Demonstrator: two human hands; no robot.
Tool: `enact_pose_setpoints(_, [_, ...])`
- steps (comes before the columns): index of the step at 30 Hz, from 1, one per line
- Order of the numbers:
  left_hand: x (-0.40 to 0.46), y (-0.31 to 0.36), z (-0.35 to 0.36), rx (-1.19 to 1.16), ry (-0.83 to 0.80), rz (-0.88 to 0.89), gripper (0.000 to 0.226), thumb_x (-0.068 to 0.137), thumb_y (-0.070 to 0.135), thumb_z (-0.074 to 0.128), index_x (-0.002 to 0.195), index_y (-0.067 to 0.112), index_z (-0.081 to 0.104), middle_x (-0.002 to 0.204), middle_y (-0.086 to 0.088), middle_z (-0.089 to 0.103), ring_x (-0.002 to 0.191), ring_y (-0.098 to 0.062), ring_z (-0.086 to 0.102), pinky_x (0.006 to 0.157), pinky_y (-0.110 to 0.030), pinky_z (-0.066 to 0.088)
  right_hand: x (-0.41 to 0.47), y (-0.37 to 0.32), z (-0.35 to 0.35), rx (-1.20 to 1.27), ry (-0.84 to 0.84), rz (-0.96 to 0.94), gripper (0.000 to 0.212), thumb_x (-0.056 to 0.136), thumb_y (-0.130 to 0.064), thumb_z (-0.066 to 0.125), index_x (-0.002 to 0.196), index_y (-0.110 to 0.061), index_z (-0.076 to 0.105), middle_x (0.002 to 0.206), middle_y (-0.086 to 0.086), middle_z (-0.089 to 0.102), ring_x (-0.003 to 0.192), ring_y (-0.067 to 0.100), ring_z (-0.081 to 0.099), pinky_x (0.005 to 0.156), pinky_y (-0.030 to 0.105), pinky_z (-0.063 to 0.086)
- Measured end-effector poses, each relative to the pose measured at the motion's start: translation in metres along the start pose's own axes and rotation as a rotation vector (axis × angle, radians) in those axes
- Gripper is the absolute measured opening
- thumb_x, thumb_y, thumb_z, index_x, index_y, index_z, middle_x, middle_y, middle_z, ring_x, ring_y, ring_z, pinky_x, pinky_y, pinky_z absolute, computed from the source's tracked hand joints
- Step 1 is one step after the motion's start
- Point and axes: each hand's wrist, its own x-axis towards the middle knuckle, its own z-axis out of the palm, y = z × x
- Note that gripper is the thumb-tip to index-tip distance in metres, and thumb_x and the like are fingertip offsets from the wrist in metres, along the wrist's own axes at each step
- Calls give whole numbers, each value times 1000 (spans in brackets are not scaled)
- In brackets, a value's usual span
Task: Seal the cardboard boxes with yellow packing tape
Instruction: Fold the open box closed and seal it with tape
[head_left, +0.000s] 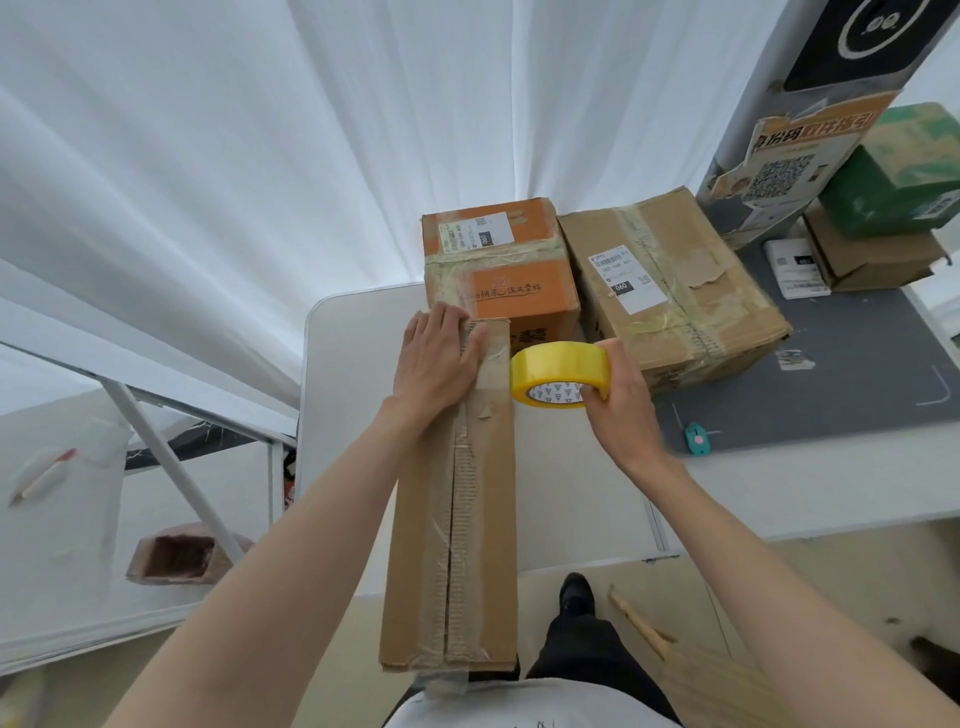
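Long box (457, 499): a narrow cardboard box lying lengthwise on the white worktop (353, 374), its near end past the edge, centre seam facing up.
Left hand (439, 358): flat on the box's far end, fingers straight and close together.
Right hand (621, 400): fingers curled around the tape roll.
Tape roll (560, 381): yellow, just right of the box's far end.
Beyond: an orange box (498, 270) and a brown box (670, 286) side by side.

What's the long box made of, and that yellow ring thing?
The long box looks like plain brown corrugated cardboard, matte; ridges show along its center seam. The yellow ring looks like glossy, see-through plastic tape wound on a printed core, probably cardboard.
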Motion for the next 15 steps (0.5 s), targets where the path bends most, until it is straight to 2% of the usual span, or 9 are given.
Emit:
enact_pose_setpoints(3, [9,-7,-8,-184,-30,-106,33,109,37,34,110,14,58,108,4,51,103,-14,44,109,-45,35,2,-3,2,-18,4,5,27,92,-2,57,113,-15,47,106,5,52,98,22,52,70,34,44])
enact_pose_setpoints(5, [6,-13,-11,-275,-59,-117,35,110,32,35,126,12,59,124,-1,54,120,-17,44,116,-47,31,2,-3,2,-30,0,4,26,93,-4,58,114,-15,47,106,6,53,97,21,52,68,30,42])
enact_pose_setpoints(6, [-2,-17,-11,-270,-72,-95,39,110,32,36,139,13,53,142,-2,49,137,-19,37,123,-46,23,2,-2,2,-33,-3,3,26,94,-4,58,114,-14,47,106,6,53,97,21,52,66,26,40])
enact_pose_setpoints(7, [-15,-21,-10,-228,-87,-60,46,110,33,37,152,15,41,158,-1,35,151,-20,21,128,-42,11,2,-1,1,-35,-3,3,26,93,-3,58,113,-14,47,105,5,52,96,20,52,65,23,38])
enact_pose_setpoints(8, [-29,-25,-9,-176,-96,-20,52,110,34,36,159,17,29,166,2,22,157,-18,5,127,-37,0,2,-1,1,-38,0,7,26,93,-2,58,113,-15,47,104,5,52,95,20,52,63,21,36])
enact_pose_setpoints(9, [-42,-28,-8,-136,-93,18,57,110,36,36,162,18,21,169,5,12,157,-16,-4,125,-34,-6,1,-1,0,-44,5,14,26,92,-1,57,112,-15,47,103,5,52,93,20,51,61,20,35])
enact_pose_setpoints(11, [-65,-31,-9,-76,-81,91,60,110,38,36,163,19,15,171,6,6,157,-14,-11,125,-32,-10,1,-2,0,-60,14,22,27,91,0,57,112,-13,47,103,5,52,92,19,51,60,20,33])
enact_pose_setpoints(15, [-104,-24,-19,-2,-123,236,62,108,45,38,162,20,20,171,6,7,157,-14,-10,128,-40,-3,-1,-6,-1,-69,20,36,24,93,-1,57,113,-10,48,103,6,53,92,20,51,63,28,35])
